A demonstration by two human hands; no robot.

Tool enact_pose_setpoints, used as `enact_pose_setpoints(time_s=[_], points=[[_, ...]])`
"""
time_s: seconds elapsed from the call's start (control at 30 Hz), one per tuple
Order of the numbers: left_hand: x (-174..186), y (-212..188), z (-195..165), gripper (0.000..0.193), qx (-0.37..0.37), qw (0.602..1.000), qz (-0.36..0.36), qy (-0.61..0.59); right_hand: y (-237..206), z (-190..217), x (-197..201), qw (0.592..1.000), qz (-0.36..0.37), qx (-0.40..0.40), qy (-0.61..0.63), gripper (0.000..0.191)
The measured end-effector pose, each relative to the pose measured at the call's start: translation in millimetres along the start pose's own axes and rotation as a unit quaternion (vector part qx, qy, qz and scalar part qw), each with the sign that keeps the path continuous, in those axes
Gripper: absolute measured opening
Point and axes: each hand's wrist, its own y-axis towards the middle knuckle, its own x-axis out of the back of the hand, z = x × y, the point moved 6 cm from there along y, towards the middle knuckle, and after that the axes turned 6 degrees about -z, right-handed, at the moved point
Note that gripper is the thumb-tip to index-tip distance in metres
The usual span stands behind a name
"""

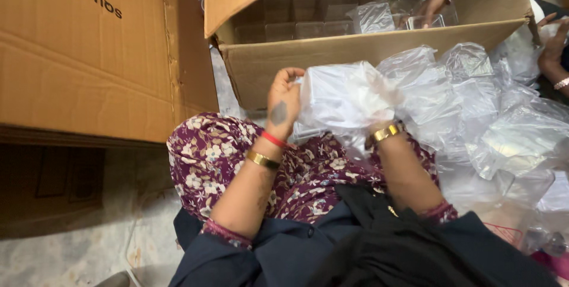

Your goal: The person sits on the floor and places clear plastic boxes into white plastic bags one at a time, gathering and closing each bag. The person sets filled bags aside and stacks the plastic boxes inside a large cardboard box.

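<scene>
Dark navy and black cloth (355, 251) of the person's clothing fills the bottom of the view, with a maroon floral-print fabric (213, 150) over the lap just beyond it. Both forearms rise from there, each with a gold bangle at the wrist; the left one also carries a red thread band.

Left hand (283, 104) is raised with its back to the camera, fingers curled round the left edge of a clear square plastic container wrapped in a thin transparent bag (341, 94); its grip is closed on that wrapped container. Right hand (379, 115) is almost wholly hidden behind the crinkled bag, only the wrist showing, so I cannot tell how far its grip is closed, though it is up against the same bundle. The bundle is held above the lap, just in front of the open brown cardboard box (367, 50).

To the right lies a heap of similar bagged clear containers (492, 115), touching one another. Inside the open box, rows of clear containers stand in stacks, and another person's hand with silver bangles (432, 2) reaches into it. A second large closed cardboard carton (101, 56) stands at the left, on a pale floor (71, 251).
</scene>
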Motion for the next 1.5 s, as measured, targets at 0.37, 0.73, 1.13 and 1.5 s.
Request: enact_pose_setpoints(time_s=[0.37, 0.73, 1.13, 1.5], points=[[5, -77, -37, 0.014, -0.114, 0.985, -0.018, -0.127, -112, 67, -16, 0.99, 0.0, 0.018, -0.141, 0.049], [28, -118, -32, 0.007, -0.126, 0.988, -0.059, -0.069, -202, 75, -8, 0.946, 0.091, -0.052, -0.306, 0.087], [-58, -189, -190, 0.045, -0.012, 0.882, 0.441, -0.168, -199, 155, 154, 0.548, -0.205, 0.141, -0.799, 0.057], [-67, -206, -205, 0.051, 0.144, 0.738, 0.513, -0.415, -204, 84, 171, 0.53, -0.157, 0.052, -0.832, 0.067]])
